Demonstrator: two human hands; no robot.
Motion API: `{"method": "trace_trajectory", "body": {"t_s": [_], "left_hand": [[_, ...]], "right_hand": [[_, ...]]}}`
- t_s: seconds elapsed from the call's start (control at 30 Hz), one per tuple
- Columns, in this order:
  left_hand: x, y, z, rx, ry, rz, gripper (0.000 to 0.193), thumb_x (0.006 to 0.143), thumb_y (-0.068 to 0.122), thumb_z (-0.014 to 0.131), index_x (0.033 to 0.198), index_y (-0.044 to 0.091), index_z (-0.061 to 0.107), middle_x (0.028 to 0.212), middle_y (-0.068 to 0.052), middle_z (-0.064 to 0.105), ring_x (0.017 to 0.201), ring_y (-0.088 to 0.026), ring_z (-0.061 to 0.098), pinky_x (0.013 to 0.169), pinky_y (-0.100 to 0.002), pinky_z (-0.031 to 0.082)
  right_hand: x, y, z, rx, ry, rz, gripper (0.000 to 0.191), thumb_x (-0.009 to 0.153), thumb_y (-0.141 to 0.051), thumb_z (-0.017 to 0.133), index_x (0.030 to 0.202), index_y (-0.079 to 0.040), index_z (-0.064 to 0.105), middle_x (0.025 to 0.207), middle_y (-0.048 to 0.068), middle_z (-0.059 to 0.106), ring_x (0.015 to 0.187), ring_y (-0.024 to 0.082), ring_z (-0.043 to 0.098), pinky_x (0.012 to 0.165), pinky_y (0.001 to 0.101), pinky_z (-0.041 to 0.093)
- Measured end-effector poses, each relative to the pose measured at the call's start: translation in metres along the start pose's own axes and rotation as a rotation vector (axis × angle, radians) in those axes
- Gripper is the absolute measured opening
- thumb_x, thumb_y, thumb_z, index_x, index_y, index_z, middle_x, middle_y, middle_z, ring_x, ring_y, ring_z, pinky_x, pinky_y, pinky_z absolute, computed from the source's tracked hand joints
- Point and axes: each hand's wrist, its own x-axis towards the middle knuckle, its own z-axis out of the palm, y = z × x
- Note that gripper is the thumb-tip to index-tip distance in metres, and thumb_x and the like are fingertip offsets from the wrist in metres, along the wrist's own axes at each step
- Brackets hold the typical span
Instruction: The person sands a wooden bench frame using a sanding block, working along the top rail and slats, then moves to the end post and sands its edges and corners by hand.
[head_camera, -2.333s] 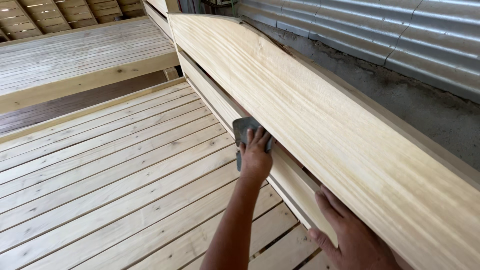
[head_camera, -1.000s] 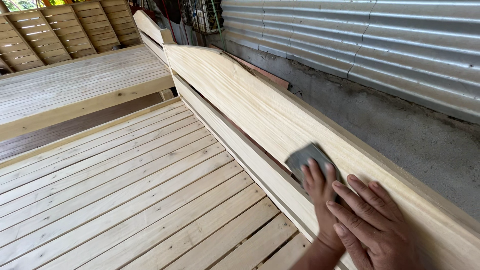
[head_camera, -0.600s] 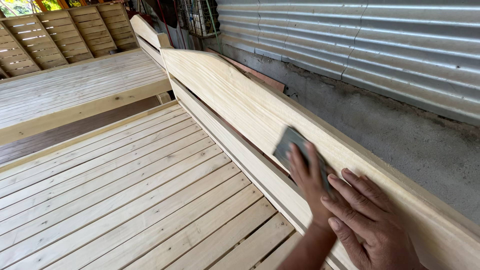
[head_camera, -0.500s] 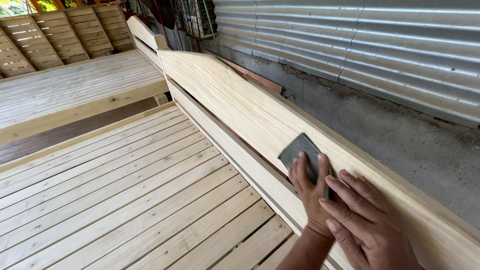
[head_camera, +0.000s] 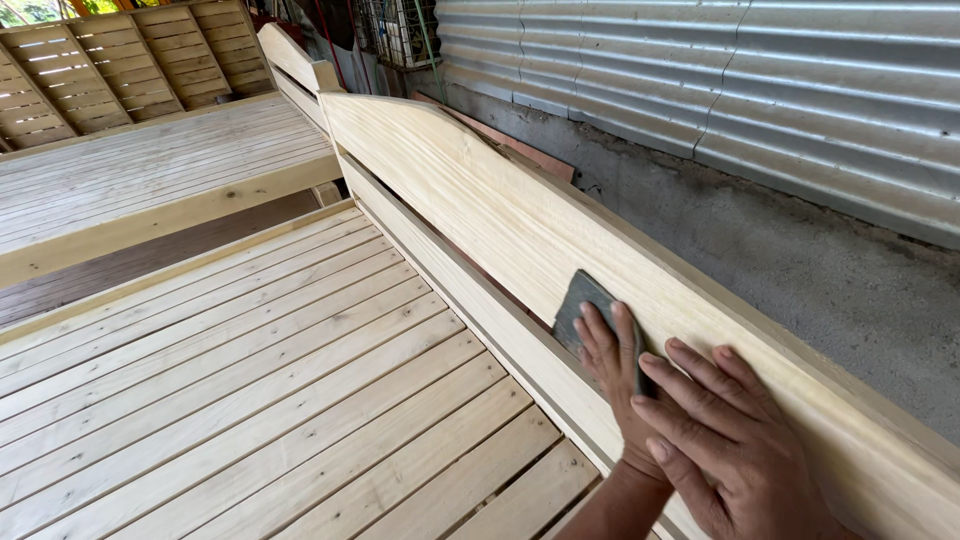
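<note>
A small dark grey sanding pad lies flat against the sloping face of a long pale wooden board, the upright panel of a slatted wooden frame. My left hand presses on the pad with its fingers stretched over it. My right hand lies just to the right, fingers spread, resting on the board and partly over my left wrist. It holds nothing.
The frame's slatted deck fills the lower left. A second slatted frame stands beyond it, with more stacked behind. A grey concrete wall base and corrugated metal sheeting run along the right, close behind the board.
My left hand has moved with the pad from the lower rail up onto the wide board's face and rubs it in short strokes. My right hand has come to rest beside it.
</note>
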Motion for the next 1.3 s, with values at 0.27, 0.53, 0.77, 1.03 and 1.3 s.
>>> {"method": "trace_trajectory", "body": {"t_s": [0.27, 0.53, 0.77, 1.03, 1.3], "left_hand": [[0.186, -0.094, -0.021, -0.41, 0.025, -0.52, 0.068, 0.102, 0.05, 0.029, 0.164, 0.027, 0.015, 0.172, -0.016, 0.006, 0.158, -0.04, 0.003, 0.125, -0.061, 0.016], [0.092, -0.083, -0.001, -0.308, -0.041, -0.355, 0.062, 0.104, 0.045, 0.028, 0.164, 0.032, 0.017, 0.176, -0.013, 0.0, 0.159, -0.041, -0.002, 0.124, -0.064, 0.007], [0.232, -0.155, -0.01, -0.437, 0.071, -0.348, 0.059, 0.106, 0.043, 0.028, 0.163, 0.029, 0.022, 0.174, -0.016, 0.004, 0.159, -0.041, 0.009, 0.127, -0.059, 0.017], [0.12, -0.109, -0.008, -0.395, -0.092, -0.318, 0.064, 0.106, 0.048, 0.025, 0.166, 0.028, 0.014, 0.176, -0.012, -0.004, 0.161, -0.038, -0.007, 0.126, -0.063, 0.005], [0.215, -0.142, -0.011, -0.516, 0.04, -0.44, 0.069, 0.101, 0.053, 0.027, 0.163, 0.028, 0.015, 0.174, -0.013, 0.0, 0.159, -0.038, 0.005, 0.126, -0.058, 0.017]], "right_hand": [[-0.015, 0.023, 0.024, -0.115, 0.02, -0.067, 0.032, 0.101, -0.04, 0.049, 0.117, -0.021, 0.07, 0.142, 0.002, 0.061, 0.145, 0.023, 0.045, 0.126, 0.0516, 0.027], [-0.023, 0.049, 0.056, -0.073, -0.091, -0.163, 0.04, 0.099, -0.046, 0.048, 0.13, -0.023, 0.061, 0.152, 0.005, 0.049, 0.148, 0.025, 0.037, 0.123, 0.0523, 0.026], [-0.021, 0.055, 0.073, 0.06, -0.153, -0.181, 0.051, 0.096, -0.047, 0.057, 0.143, -0.028, 0.057, 0.166, 0.006, 0.039, 0.156, 0.027, 0.03, 0.125, 0.051, 0.025], [-0.008, 0.054, 0.069, -0.033, -0.092, -0.161, 0.056, 0.088, -0.044, 0.065, 0.14, -0.027, 0.056, 0.163, 0.007, 0.039, 0.155, 0.027, 0.031, 0.123, 0.0465, 0.031], [-0.001, 0.044, 0.067, -0.025, -0.065, -0.154, 0.045, 0.096, -0.04, 0.057, 0.139, -0.026, 0.058, 0.162, 0.008, 0.043, 0.155, 0.029, 0.032, 0.124, 0.0489, 0.031]]}}
